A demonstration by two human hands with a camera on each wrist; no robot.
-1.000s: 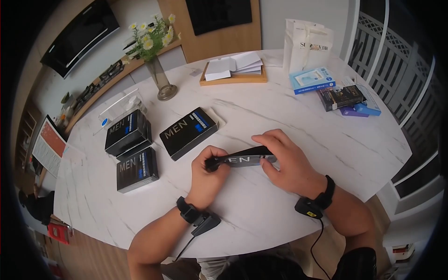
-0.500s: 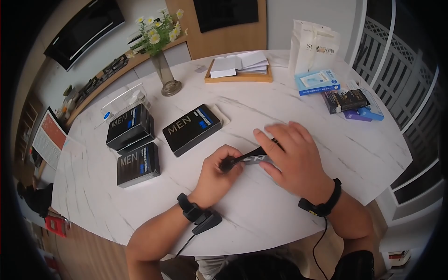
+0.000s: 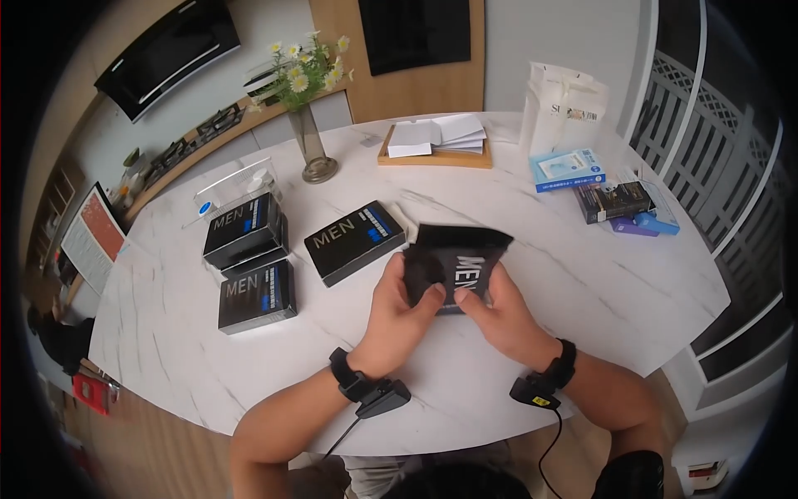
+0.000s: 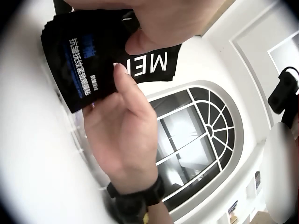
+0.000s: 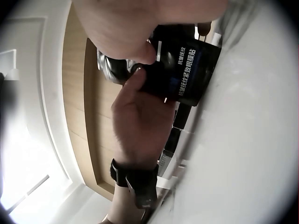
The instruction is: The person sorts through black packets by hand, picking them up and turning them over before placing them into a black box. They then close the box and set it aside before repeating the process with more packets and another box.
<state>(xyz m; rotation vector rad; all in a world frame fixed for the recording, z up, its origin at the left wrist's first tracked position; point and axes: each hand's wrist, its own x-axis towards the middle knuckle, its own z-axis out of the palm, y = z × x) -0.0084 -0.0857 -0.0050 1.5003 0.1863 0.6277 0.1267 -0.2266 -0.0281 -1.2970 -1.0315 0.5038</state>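
Both hands grip a black sachet stack (image 3: 461,249) marked MEN above the table in the head view. My left hand (image 3: 397,320) holds its left side, thumb across the front; my right hand (image 3: 509,320) holds the right side, its thumb on the lettering. Several layered edges show on the black sachets (image 4: 70,60) in the left wrist view, with the other hand (image 4: 126,130) pinching them from below. White and blue print is visible on the sachets (image 5: 187,74) in the right wrist view. Fingers behind the stack are mostly hidden.
Black MEN boxes stand to the left: one box (image 3: 353,243) near the sachets, another (image 3: 258,299) beside a stacked box (image 3: 243,229). Farther back are a glass vase (image 3: 316,158), a wooden tray (image 3: 391,158), a white bag (image 3: 561,112) and small boxes (image 3: 615,204).
The sachets have turned from nearly edge-on to showing their broad face. My right hand has come in from above them to grip their right side. The head view has shifted slightly.
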